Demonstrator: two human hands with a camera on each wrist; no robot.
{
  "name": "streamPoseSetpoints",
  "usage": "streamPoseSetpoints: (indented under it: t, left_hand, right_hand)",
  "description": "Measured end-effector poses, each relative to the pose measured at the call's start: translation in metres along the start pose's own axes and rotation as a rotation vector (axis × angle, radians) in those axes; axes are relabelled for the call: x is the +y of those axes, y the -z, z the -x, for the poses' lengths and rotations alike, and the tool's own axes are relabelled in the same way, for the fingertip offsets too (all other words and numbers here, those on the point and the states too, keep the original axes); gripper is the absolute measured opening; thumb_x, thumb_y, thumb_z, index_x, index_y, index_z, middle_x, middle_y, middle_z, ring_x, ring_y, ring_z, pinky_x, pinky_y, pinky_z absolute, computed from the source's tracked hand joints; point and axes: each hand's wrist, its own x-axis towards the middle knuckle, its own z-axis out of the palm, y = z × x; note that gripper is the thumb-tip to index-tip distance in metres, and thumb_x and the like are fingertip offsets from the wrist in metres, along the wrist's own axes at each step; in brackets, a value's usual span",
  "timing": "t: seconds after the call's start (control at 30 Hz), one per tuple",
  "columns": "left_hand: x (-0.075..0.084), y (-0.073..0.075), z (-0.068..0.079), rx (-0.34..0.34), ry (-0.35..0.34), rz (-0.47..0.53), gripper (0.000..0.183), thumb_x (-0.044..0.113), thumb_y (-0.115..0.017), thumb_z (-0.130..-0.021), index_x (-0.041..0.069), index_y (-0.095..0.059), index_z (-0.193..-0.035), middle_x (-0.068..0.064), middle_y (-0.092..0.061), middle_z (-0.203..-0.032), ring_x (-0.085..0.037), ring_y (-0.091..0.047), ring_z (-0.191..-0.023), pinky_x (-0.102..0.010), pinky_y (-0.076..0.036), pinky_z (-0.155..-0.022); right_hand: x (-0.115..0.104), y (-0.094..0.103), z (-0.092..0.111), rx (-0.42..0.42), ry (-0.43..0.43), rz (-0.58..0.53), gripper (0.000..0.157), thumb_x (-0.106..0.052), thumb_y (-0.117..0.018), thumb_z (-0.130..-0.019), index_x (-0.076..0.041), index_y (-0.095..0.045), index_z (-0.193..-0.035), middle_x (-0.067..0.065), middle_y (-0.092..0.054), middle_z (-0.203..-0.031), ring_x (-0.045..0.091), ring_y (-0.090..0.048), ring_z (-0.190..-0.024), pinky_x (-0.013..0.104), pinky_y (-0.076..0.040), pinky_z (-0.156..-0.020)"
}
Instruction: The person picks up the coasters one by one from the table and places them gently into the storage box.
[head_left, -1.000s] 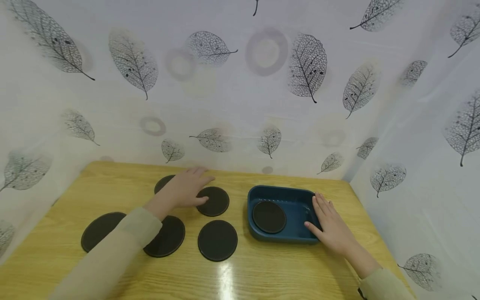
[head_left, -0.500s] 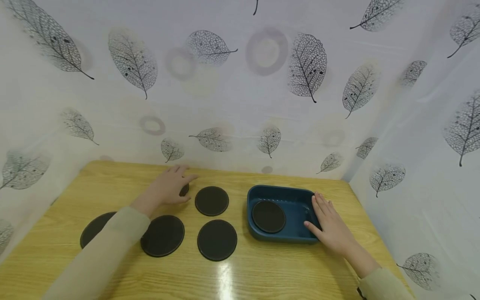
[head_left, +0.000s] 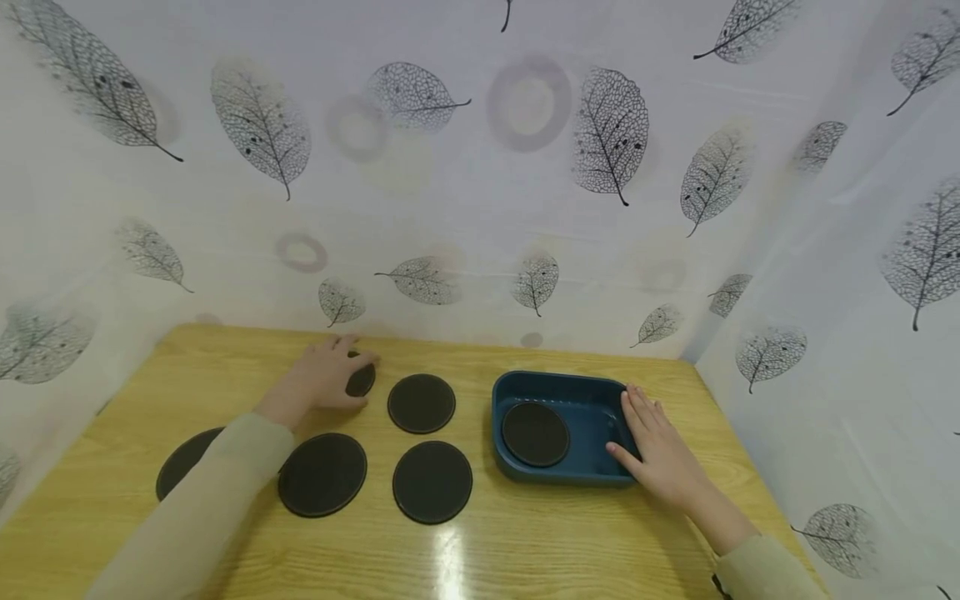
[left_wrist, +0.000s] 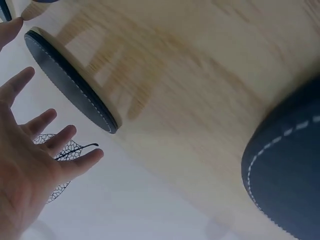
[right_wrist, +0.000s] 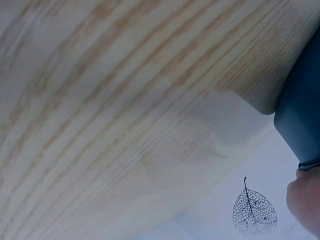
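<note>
My left hand (head_left: 318, 375) is over the back-left black round coaster (head_left: 362, 377), fingers spread and partly hiding it. In the left wrist view, the left hand (left_wrist: 30, 160) has its fingers apart, and a gap shows between them and a stitched-edge coaster (left_wrist: 75, 85). A blue rectangular bin (head_left: 592, 425) stands right of centre with one coaster (head_left: 536, 434) lying inside at its left end. My right hand (head_left: 660, 454) rests on the bin's right end, fingers straight along the rim and thumb over the inside. The right wrist view shows little of that hand (right_wrist: 306, 200) beside the bin (right_wrist: 302, 110).
More coasters lie flat on the wooden table (head_left: 525, 542): one at back centre (head_left: 422, 403), one at front centre (head_left: 432, 482), one at front left (head_left: 323, 475), and one partly under the left sleeve (head_left: 183, 462). A leaf-print curtain (head_left: 450, 167) hangs behind.
My left hand has moved left, from beside the back-centre coaster to over the back-left one. The right hand and the bin have stayed in place.
</note>
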Motion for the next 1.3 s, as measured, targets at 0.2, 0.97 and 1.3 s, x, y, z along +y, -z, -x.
streamPoseSetpoints:
  t: [0.2, 0.97, 1.3]
  left_hand:
    - [-0.0012, -0.0005, -0.0013, -0.043, 0.04, 0.049, 0.071, 0.045, -0.077, -0.086, 0.018, -0.059, -0.149, -0.032, -0.043, -0.156, -0.059, -0.045, -0.14, -0.076, -0.044, -0.106]
    - [-0.0027, -0.0063, -0.0042, -0.06, 0.044, 0.045, 0.079, 0.04, -0.074, -0.079, 0.014, -0.056, -0.152, -0.029, -0.053, -0.145, -0.056, -0.05, -0.134, -0.076, -0.042, -0.106]
    - [-0.0024, -0.0056, -0.0053, -0.035, 0.023, 0.003, 0.075, 0.043, -0.078, -0.077, 0.014, -0.061, -0.144, -0.025, -0.056, -0.138, -0.052, -0.052, -0.13, -0.074, -0.046, -0.101]
  right_hand:
    - [-0.0007, -0.0013, 0.0004, 0.016, 0.012, 0.001, 0.086, -0.042, -0.062, -0.105, 0.01, -0.026, -0.164, 0.029, -0.018, -0.174, 0.048, -0.02, -0.161, 0.029, 0.012, -0.133]
    - [0.0007, -0.0026, 0.0013, 0.047, 0.044, 0.012, 0.085, -0.042, -0.062, -0.105, 0.011, -0.027, -0.163, 0.03, -0.021, -0.173, 0.045, -0.02, -0.162, 0.023, 0.014, -0.13]
    - [-0.0008, 0.0009, 0.0005, -0.011, -0.001, -0.006, 0.086, -0.043, -0.061, -0.106, 0.01, -0.024, -0.164, 0.028, -0.016, -0.175, 0.046, -0.017, -0.163, 0.04, 0.005, -0.136]
